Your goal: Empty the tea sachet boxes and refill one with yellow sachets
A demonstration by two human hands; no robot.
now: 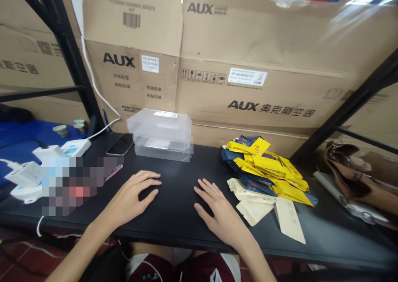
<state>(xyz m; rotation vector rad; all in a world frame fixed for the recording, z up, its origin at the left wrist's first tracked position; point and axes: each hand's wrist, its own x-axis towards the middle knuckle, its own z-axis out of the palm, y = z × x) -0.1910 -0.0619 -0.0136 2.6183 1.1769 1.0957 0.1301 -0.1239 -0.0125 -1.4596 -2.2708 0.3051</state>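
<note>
A black table (pixel 174 211) holds a pile of packets (pixel 270 166), right of the stack of clear boxes (pixel 160 128) and spreading nearer the person than it does. In front of that stack are two hands, palms down, fingers loosely spread, holding nothing: the left hand (pixel 137 195) before its left half, the right hand (pixel 216 207) off toward its right, nearer the packets, which lie to that hand's right. Farther right of the stack, the foremost cream packet (pixel 289 222) points its long axis toward the table's front edge
</note>
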